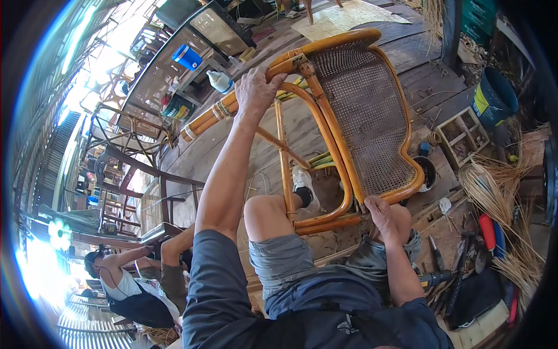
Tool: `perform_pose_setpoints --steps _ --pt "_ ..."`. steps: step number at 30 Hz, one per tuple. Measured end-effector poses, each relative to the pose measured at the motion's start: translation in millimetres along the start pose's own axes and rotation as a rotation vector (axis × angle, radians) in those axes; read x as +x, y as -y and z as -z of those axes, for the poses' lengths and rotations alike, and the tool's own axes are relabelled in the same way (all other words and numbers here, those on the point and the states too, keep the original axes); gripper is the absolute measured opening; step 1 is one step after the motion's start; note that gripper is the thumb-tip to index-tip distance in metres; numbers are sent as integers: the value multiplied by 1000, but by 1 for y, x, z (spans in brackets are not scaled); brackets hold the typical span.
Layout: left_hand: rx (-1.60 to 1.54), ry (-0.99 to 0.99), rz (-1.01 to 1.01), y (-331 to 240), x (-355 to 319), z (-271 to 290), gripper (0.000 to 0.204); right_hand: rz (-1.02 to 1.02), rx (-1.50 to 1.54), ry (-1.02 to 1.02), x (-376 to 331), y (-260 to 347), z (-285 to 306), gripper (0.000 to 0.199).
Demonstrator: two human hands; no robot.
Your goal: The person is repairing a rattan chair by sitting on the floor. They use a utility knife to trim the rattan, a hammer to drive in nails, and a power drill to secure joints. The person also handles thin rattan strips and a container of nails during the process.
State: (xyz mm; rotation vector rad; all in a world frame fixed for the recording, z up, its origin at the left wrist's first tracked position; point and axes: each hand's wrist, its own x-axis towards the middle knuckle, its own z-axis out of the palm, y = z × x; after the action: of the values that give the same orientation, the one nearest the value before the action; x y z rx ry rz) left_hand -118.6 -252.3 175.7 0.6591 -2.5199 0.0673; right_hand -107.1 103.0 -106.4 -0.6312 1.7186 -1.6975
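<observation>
A rattan chair (347, 166) lies tipped across my knees, its orange-brown poles glossy. Woven cane webbing (366, 99) fills the curved panel on its right side. My left hand (258, 90) is wrapped over the upper corner of the frame, beside the bound joint where the poles meet. Lower down, my right hand (381, 215) pinches the frame near the panel's bottom corner, thumb on top. Bound poles (212, 119) stick out to the left past my left wrist. The undersides of both grips are hidden.
At right lie a knife (436, 251), bundles of cane strips (491, 183), a wooden box (463, 136) and a dark bucket (494, 98). A white jug (220, 81) and blue cooler (187, 57) stand far left. Another person (136, 279) sits at lower left near dark chairs (154, 186).
</observation>
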Motion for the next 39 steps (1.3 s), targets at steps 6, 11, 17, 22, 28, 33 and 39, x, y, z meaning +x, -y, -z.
perform_pose_setpoints --steps 6,11,17,22,28,33,39 --pt "29 16 -2 1 0 -1 52 20 62 -46 -4 14 -13 41" --pt "-15 -13 -48 0 3 -6 47 -77 60 58 -4 11 -7 44" --pt "-157 121 -111 -18 16 1 36 -55 57 -65 -6 5 -12 40" --pt "-58 -10 -191 -19 9 -3 40 -18 76 -81 -5 -11 -15 37" --pt "19 -136 -201 -24 -1 -20 40 -3 112 -98 -5 -5 -18 32" --pt "171 -212 -295 -4 14 -30 40 61 -83 -107 -6 8 -20 27" --pt "-257 -9 -220 -41 2 10 27 11 -34 -10 -3 15 -10 31"
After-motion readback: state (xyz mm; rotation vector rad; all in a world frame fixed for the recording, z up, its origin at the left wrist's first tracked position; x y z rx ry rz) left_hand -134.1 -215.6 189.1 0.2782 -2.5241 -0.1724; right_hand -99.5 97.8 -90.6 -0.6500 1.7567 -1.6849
